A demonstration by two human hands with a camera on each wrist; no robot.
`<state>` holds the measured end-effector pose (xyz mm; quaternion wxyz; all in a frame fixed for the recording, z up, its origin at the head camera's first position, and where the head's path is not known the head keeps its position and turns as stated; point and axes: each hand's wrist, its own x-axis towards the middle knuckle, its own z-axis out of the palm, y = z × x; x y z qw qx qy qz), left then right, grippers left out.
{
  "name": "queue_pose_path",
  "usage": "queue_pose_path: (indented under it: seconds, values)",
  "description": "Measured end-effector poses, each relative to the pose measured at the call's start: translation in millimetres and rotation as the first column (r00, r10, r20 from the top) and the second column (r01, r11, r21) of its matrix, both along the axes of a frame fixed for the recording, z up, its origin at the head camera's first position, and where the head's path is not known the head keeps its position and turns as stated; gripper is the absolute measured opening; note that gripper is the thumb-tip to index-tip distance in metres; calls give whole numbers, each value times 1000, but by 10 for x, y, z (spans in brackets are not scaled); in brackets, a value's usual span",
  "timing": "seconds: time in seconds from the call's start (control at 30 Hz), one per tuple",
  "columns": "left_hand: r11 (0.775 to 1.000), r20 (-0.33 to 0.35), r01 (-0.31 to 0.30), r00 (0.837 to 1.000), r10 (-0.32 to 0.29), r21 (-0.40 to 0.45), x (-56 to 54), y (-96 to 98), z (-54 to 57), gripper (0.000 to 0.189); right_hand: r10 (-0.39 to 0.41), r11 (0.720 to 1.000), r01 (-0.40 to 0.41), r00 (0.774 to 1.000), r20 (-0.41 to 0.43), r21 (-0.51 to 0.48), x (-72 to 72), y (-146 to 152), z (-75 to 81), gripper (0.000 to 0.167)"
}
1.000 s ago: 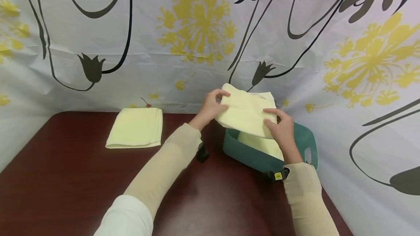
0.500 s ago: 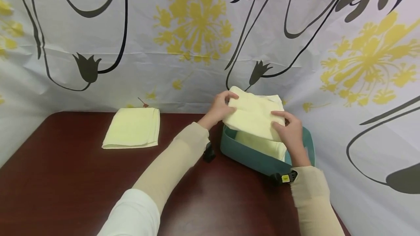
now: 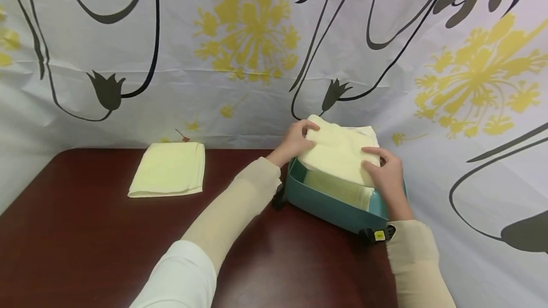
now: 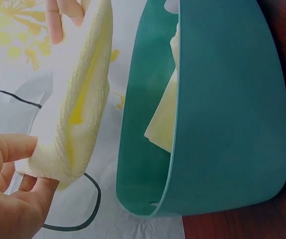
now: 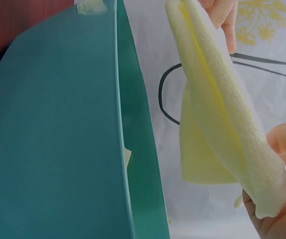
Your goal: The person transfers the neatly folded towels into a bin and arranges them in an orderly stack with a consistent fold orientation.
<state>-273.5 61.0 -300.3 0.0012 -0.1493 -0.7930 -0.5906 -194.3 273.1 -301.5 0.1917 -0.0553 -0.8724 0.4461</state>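
Note:
A folded pale yellow towel (image 3: pixel 340 151) is held by both hands above a teal basket (image 3: pixel 329 210). My left hand (image 3: pixel 297 140) pinches its left end, thumb on one face and fingers on the other. At the opposite end my right hand (image 3: pixel 387 175) grips it the same way. The left wrist view shows the folded towel (image 4: pixel 78 109) tilted beside the basket's rim (image 4: pixel 175 99), apart from it. In the right wrist view its layered edge (image 5: pixel 222 109) faces the camera. Another yellow towel (image 3: pixel 338 189) lies inside the basket, partly hidden.
A second folded yellow towel (image 3: pixel 169 169) lies flat on the dark red table (image 3: pixel 81 232) at the back left. A patterned white curtain (image 3: pixel 257 99) hangs right behind the table and along its right side.
Both hands, still holding the towel, have moved a little right and slightly down over the basket. The view has shifted slightly. The towel on the table stays put.

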Motion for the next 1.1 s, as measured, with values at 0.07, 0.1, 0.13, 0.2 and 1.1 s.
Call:
queue_pose_path:
  seconds: [0.07,0.1,0.13,0.2,1.1]
  values:
    - [1000,-1,5,1000,-5,-6,-10,24,-10,32,-5,1000,5,1000,4,7,1,20,-5,31]
    - [1000,-1,9,1000,-9,-10,-18,36,-17,32,-7,1000,7,1000,5,8,1,31,-9,31]
    - [1000,1,16,1000,-16,-13,-25,46,-23,32,-9,1000,9,1000,8,13,2,43,-13,31]
    - [999,8,34,999,-33,-22,-51,69,-41,31,-16,1000,16,1000,16,16,3,64,-22,31]
    - [974,145,185,975,-166,-132,-383,249,1,34,109,981,-145,962,249,131,-192,444,37,37]
